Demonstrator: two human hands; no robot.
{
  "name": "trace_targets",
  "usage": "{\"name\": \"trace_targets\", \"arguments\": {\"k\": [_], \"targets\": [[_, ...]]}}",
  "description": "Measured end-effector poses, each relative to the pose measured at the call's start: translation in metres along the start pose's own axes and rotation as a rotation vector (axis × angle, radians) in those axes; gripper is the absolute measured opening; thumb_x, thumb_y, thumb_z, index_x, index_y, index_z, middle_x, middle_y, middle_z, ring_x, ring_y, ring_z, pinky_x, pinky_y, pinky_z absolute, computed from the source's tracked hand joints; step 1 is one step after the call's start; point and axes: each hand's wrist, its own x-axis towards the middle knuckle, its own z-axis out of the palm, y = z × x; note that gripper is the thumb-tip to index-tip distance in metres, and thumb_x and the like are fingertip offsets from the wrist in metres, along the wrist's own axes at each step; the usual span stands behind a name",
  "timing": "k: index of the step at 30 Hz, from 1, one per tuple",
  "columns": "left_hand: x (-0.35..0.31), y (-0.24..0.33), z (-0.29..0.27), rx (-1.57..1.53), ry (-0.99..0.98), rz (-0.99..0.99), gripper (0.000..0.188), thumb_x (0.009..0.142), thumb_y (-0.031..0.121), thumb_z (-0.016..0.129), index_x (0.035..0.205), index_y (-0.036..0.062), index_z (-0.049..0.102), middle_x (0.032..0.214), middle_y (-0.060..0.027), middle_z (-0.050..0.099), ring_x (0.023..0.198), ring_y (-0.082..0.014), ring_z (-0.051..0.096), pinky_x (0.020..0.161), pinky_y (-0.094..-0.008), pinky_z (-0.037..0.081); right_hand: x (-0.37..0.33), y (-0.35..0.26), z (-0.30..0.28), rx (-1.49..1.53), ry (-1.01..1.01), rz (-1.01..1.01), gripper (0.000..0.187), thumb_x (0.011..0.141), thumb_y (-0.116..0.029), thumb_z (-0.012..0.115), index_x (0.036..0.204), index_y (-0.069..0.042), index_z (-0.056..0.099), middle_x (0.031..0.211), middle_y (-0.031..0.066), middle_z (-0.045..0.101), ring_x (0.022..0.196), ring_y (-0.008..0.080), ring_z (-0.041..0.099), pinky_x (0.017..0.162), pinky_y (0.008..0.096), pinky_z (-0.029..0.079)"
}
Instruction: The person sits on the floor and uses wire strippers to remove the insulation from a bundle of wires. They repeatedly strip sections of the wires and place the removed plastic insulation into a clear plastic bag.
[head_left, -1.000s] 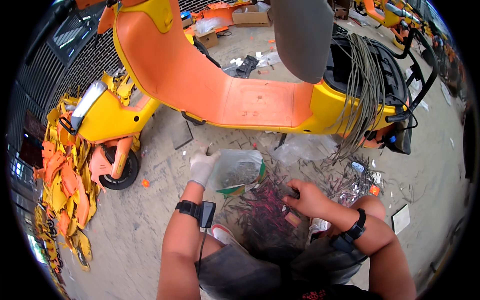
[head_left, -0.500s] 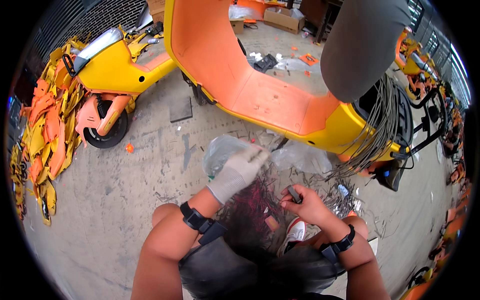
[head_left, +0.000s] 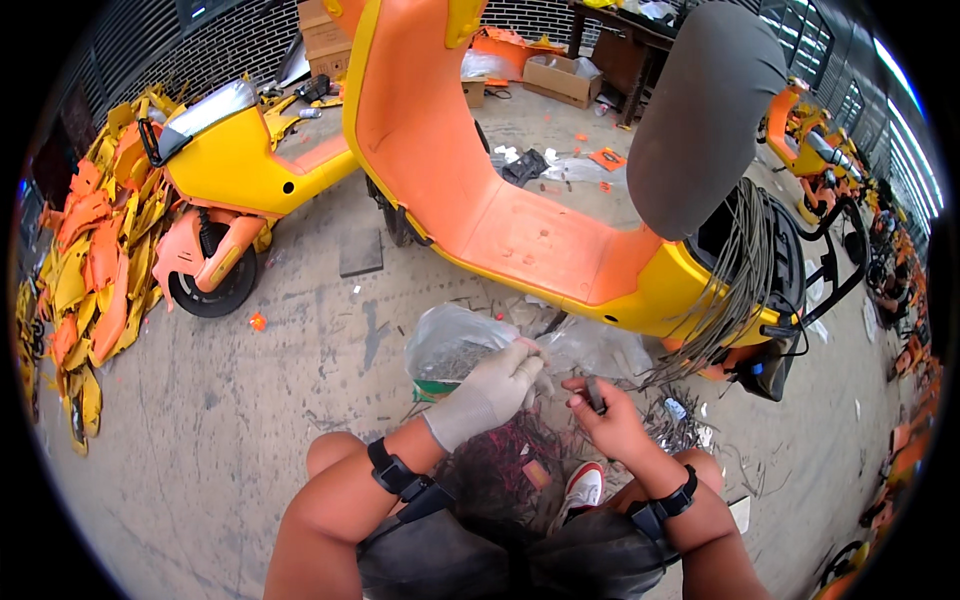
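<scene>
My left hand [head_left: 488, 392], in a pale knitted glove, is closed with its fingers pinched together; what they hold, if anything, I cannot make out. It is beside a clear plastic bag [head_left: 450, 332] with thin grey scraps in it. Bare and close by on the right, my right hand [head_left: 616, 424] grips a short dark grey tool [head_left: 596, 394] whose exact kind does not show. A dark tangle of wire pieces [head_left: 500, 455], some pinkish, lies on the floor below my hands.
An orange and yellow scooter [head_left: 530, 245] stands just ahead, with a bundle of grey wires [head_left: 745, 250] draped over its seat end. At the left are another scooter body [head_left: 225, 150] and a heap of orange and yellow panels [head_left: 105, 240]. Another clear bag [head_left: 600, 345] lies under the scooter.
My left hand has moved slightly right and down, uncovering more of the bag and its scraps. My right hand has shifted slightly with the tool still in it. The view has tilted up a little.
</scene>
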Motion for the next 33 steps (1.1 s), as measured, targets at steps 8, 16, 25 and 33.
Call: {"name": "trace_targets", "arguments": {"k": [8,16,25,33], "targets": [[-0.009,0.004,0.020,-0.124,-0.187,-0.024,0.024,0.103,0.019,0.042,0.106,0.0004,0.056,0.089,-0.0076,0.065,0.069,-0.0114,0.057,0.060,-0.0256,0.047,-0.003,-0.009,-0.003,0.434,0.012,-0.227,0.030,0.098,-0.013,0.058,0.126,-0.002,0.059,0.105,0.0055,0.061,0.096,0.0136,0.060,0.086,0.0297,0.047],[-0.005,0.003,0.025,-0.169,-0.204,-0.090,0.024,0.103,0.021,0.045,0.104,0.0006,0.058,0.081,-0.0043,0.060,0.064,-0.0109,0.053,0.057,-0.0252,0.043,-0.001,-0.022,-0.008,0.148,0.048,-0.413,0.026,0.094,-0.007,0.060,0.120,-0.002,0.063,0.120,0.0132,0.061,0.116,0.0269,0.056,0.100,0.0366,0.043],[0.005,-0.006,0.027,-0.198,-0.187,-0.160,0.019,0.101,0.021,0.049,0.100,0.0037,0.057,0.076,-0.0031,0.057,0.057,-0.0090,0.047,0.051,-0.0247,0.038,0.006,-0.011,-0.013,0.034,0.068,-0.523,0.027,0.089,-0.002,0.064,0.116,-0.006,0.065,0.118,0.0125,0.062,0.115,0.0285,0.059,0.096,0.0359,0.048],[0.014,-0.014,0.020,-0.312,-0.225,-0.241,0.019,0.102,0.018,0.047,0.108,0.0013,0.054,0.079,-0.0051,0.062,0.059,-0.0102,0.052,0.054,-0.0237,0.042,0.020,-0.005,-0.022,-0.061,0.163,-0.556,0.024,0.087,-0.007,0.069,0.110,-0.006,0.064,0.111,0.0108,0.064,0.108,0.0310,0.059,0.093,0.0371,0.047]]}}
